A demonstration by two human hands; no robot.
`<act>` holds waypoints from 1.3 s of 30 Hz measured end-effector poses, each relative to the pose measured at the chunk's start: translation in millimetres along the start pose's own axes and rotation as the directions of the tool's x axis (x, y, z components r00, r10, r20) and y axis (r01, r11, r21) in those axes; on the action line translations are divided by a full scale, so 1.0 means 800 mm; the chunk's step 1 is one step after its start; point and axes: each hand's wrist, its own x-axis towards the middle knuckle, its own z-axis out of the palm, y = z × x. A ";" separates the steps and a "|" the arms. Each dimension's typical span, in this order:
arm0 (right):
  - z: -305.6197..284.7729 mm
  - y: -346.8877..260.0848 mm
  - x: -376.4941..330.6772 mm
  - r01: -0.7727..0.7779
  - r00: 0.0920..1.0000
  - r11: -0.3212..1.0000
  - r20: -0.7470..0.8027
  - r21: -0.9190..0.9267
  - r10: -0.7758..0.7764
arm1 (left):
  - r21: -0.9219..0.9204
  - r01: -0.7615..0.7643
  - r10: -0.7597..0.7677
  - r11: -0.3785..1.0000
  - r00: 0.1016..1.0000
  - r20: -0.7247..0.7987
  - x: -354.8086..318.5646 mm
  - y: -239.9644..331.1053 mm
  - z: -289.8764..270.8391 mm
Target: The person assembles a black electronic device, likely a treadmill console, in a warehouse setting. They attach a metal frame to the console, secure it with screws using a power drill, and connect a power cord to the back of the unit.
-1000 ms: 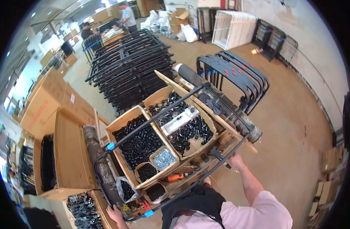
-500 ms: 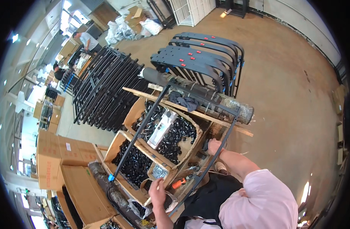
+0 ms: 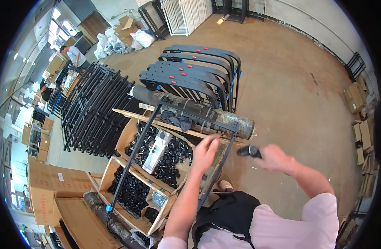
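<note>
We see matt black metal in the tube frame (image 3: 173, 137), rough bare wood in the plank (image 3: 157, 123) beneath, plain brown cardboard in the boxes (image 3: 128, 137), glossy black plastic in the small parts (image 3: 173, 159), and shiny wrap around the roll (image 3: 223, 118).

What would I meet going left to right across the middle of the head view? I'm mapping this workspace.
Stacked cardboard cartons → black metal frames → open box of black parts → left hand → right hand holding a dark tool → flattened cardboard.
</note>
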 end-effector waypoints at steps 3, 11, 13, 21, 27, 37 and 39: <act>-0.065 -0.017 0.003 0.005 0.986 1.000 -0.167 0.005 -0.004 | -0.241 -0.088 0.132 0.966 0.976 0.172 0.082 0.057 0.061; -0.092 -0.036 0.078 -0.067 0.998 0.998 -0.022 -0.017 0.066 | -0.452 0.090 0.049 0.887 0.957 0.287 0.123 0.062 0.100; -0.092 -0.033 0.081 -0.048 0.999 0.999 -0.018 -0.025 0.047 | -0.404 0.107 0.017 0.909 0.957 0.291 0.125 0.055 0.099; -0.090 -0.036 0.088 -0.045 0.998 0.996 0.050 -0.081 0.049 | -0.415 0.093 0.021 0.905 0.965 0.261 0.118 0.040 0.100; -0.079 -0.041 0.081 -0.041 0.999 0.999 -0.005 -0.033 0.041 | -0.376 0.114 -0.015 0.919 0.967 0.254 0.110 0.029 0.100; -0.068 -0.045 0.104 -0.164 0.983 0.986 0.089 0.023 0.161 | -0.484 0.154 -0.007 0.861 0.956 0.293 0.110 0.009 0.100; -0.064 -0.042 0.110 -0.181 0.981 0.983 0.080 0.037 0.177 | -0.528 0.177 0.011 0.831 0.943 0.333 0.110 0.015 0.098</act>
